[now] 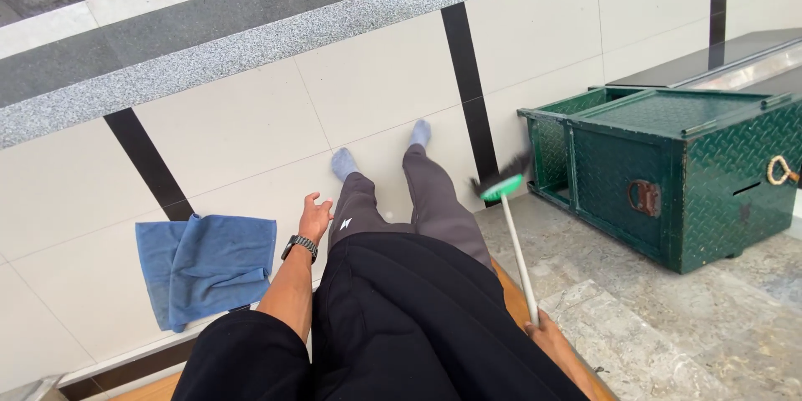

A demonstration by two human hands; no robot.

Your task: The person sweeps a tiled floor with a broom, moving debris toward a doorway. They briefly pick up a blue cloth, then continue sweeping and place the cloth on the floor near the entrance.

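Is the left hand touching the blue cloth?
Apart. The head view shows the left hand open in the air, with a strip of pale tile plainly visible between it and the blue cloth, which lies flat beside it.

One blue cloth [206, 267] on pale tiled floor [251, 134]. One white-handled brush with green head and dark bristles [510, 217]. Two green diamond-plate metal boxes [685, 175], side by side. Two hands: left hand [315, 217], right hand [543, 336]. Two grey-blue socked feet [343, 163].
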